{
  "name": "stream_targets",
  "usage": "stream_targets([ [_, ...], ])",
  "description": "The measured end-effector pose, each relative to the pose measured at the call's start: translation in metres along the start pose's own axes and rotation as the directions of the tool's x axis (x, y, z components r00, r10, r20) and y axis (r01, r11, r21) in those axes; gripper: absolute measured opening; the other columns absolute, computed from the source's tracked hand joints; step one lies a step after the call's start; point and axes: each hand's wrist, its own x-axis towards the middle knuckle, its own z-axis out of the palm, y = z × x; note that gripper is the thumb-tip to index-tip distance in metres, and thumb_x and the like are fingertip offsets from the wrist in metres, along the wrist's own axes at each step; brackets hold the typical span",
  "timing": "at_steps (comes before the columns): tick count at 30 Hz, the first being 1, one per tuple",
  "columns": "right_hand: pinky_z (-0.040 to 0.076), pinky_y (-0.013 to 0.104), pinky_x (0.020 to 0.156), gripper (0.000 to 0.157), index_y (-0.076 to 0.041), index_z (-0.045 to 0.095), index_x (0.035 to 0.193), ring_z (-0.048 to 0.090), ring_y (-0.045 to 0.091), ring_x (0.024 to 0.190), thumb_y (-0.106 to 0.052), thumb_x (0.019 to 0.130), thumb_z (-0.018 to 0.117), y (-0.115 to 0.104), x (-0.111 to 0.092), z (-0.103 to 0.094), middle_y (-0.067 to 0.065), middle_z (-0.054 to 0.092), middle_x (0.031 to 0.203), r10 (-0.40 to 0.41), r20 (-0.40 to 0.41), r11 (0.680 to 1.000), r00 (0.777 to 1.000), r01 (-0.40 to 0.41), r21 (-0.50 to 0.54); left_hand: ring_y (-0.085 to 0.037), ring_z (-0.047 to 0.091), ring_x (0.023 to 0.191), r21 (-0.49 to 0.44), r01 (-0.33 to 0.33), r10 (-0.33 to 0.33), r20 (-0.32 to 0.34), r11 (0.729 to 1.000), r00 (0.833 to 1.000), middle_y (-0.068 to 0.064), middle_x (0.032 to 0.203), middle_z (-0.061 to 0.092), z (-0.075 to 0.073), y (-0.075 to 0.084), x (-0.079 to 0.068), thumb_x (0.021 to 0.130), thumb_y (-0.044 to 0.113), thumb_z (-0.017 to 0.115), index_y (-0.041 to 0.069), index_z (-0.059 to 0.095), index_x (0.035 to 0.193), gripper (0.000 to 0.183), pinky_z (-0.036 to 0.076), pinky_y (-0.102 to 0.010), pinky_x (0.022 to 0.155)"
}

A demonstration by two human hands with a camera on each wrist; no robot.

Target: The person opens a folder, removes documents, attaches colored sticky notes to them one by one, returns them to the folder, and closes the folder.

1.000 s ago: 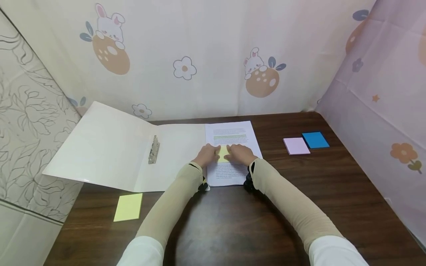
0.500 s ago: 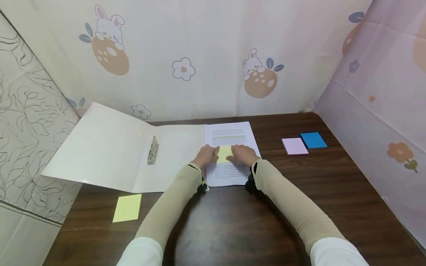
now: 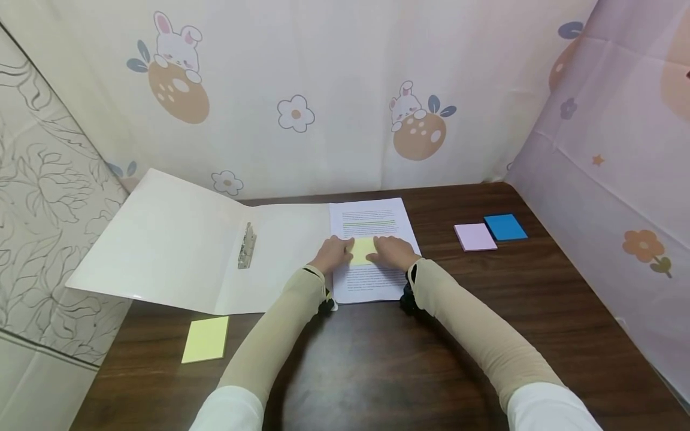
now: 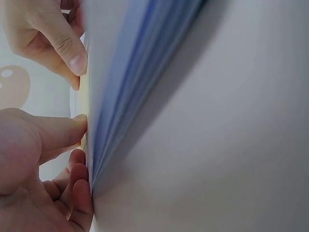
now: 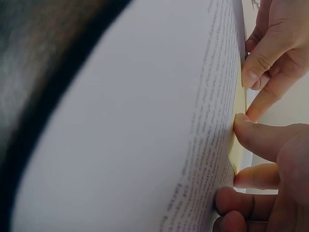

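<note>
A yellow sticky note [image 3: 362, 251] lies on the top page of a printed paper stack [image 3: 369, 282], below a green-highlighted line. My left hand [image 3: 332, 254] presses its thumb on the note's left part, with the other fingers bent against the paper. From the other side, my right hand [image 3: 396, 252] presses the note with its thumb. In the right wrist view the right index finger [image 5: 258, 176] touches the lower end of the note, apart from the thumb. The stack lies at the right side of an open white binder [image 3: 291, 239].
The binder's cover [image 3: 156, 239] leans up at the left; a metal clip [image 3: 247, 246] sits near its spine. A yellow sticky pad [image 3: 205, 339] lies in front of it. Pink [image 3: 475, 237] and blue pads [image 3: 505, 227] lie at the right of the dark wooden table [image 3: 377, 371].
My right hand has slid slightly right over the note, so more yellow shows between the thumbs. The left hand stays nearly in place. The head view has shifted a little.
</note>
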Motion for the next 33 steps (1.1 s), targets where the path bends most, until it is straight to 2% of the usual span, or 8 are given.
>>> stream_targets([
  [7, 0.049, 0.049, 0.095, 0.062, 0.001, 0.044, 0.143, 0.06, 0.038, 0.118, -0.04, 0.097, 0.055, 0.004, -0.001, 0.0, 0.022, 0.058, 0.134, -0.022, -0.005, 1.0, 1.0, 0.022, 0.011, -0.022, 0.049, 0.088, -0.014, 0.003, -0.003, -0.007, 1.0, 1.0, -0.016, 0.105, 0.062, 0.001, 0.001, 0.002, 0.093, 0.018, 0.063, 0.015, 0.048, 0.143, 0.052, 0.044, -0.032, 0.079],
  [11, 0.046, 0.049, 0.1, 0.064, 0.001, 0.041, 0.145, 0.057, 0.037, 0.123, -0.038, 0.097, 0.056, 0.01, 0.0, -0.003, 0.021, 0.054, 0.139, -0.034, 0.025, 0.999, 0.999, 0.033, 0.033, -0.022, 0.051, 0.088, -0.032, -0.008, 0.008, -0.004, 0.999, 1.0, -0.016, 0.105, 0.062, 0.001, 0.0, 0.004, 0.093, 0.017, 0.063, 0.014, 0.049, 0.143, 0.052, 0.045, -0.032, 0.079],
  [13, 0.043, 0.049, 0.105, 0.064, 0.0, 0.04, 0.146, 0.052, 0.036, 0.129, -0.038, 0.096, 0.057, 0.011, 0.0, -0.005, 0.02, 0.051, 0.144, -0.026, 0.045, 0.998, 0.999, 0.023, 0.063, -0.022, 0.053, 0.088, -0.052, -0.016, 0.016, -0.003, 0.999, 1.0, -0.016, 0.104, 0.064, 0.001, -0.002, 0.005, 0.093, 0.016, 0.064, 0.014, 0.05, 0.142, 0.052, 0.045, -0.032, 0.08],
  [18, 0.037, 0.05, 0.11, 0.058, -0.002, 0.049, 0.141, 0.046, 0.036, 0.135, -0.038, 0.095, 0.058, 0.013, -0.003, -0.01, 0.017, 0.051, 0.145, -0.02, 0.062, 0.99, 0.998, 0.011, 0.143, -0.021, 0.061, 0.091, -0.122, -0.012, 0.011, -0.01, 0.992, 1.0, -0.015, 0.107, 0.071, 0.003, -0.007, 0.006, 0.09, 0.012, 0.067, 0.009, 0.056, 0.137, 0.048, 0.05, -0.033, 0.085],
  [22, 0.04, 0.049, 0.108, 0.051, -0.002, 0.057, 0.134, 0.05, 0.035, 0.132, -0.036, 0.096, 0.058, 0.012, -0.005, -0.012, 0.016, 0.056, 0.14, -0.035, 0.046, 0.985, 0.998, 0.026, 0.169, -0.021, 0.063, 0.091, -0.159, -0.017, 0.008, -0.054, 0.987, 0.999, -0.013, 0.106, 0.071, 0.003, -0.012, 0.003, 0.089, 0.01, 0.067, 0.005, 0.064, 0.127, 0.039, 0.051, -0.034, 0.084],
  [26, 0.044, 0.048, 0.104, 0.046, -0.001, 0.061, 0.128, 0.057, 0.032, 0.122, -0.034, 0.095, 0.059, 0.012, -0.006, -0.014, 0.017, 0.06, 0.135, -0.039, 0.01, 0.981, 0.999, 0.037, 0.189, -0.02, 0.06, 0.089, -0.149, -0.01, -0.007, -0.115, 0.989, 0.993, -0.01, 0.105, 0.072, 0.002, -0.014, -0.001, 0.09, 0.011, 0.063, 0.004, 0.07, 0.118, 0.029, 0.049, -0.032, 0.082],
  [29, 0.045, 0.047, 0.101, 0.045, -0.001, 0.063, 0.126, 0.059, 0.03, 0.117, -0.033, 0.095, 0.059, 0.012, -0.006, -0.016, 0.018, 0.062, 0.132, -0.044, -0.015, 0.978, 0.999, 0.047, 0.206, -0.019, 0.06, 0.089, -0.139, 0.01, -0.031, -0.149, 0.99, 0.988, -0.009, 0.105, 0.072, 0.001, -0.013, -0.004, 0.091, 0.01, 0.061, 0.005, 0.071, 0.115, 0.026, 0.049, -0.032, 0.082],
  [33, 0.045, 0.048, 0.101, 0.044, 0.001, 0.064, 0.123, 0.058, 0.033, 0.121, -0.032, 0.095, 0.06, 0.012, -0.008, -0.018, 0.018, 0.063, 0.129, -0.066, -0.043, 0.973, 0.997, 0.074, 0.22, -0.021, 0.06, 0.09, -0.136, 0.039, -0.062, -0.17, 0.99, 0.983, -0.01, 0.106, 0.071, -0.001, -0.013, -0.008, 0.092, 0.012, 0.06, 0.005, 0.071, 0.114, 0.026, 0.049, -0.033, 0.082],
])
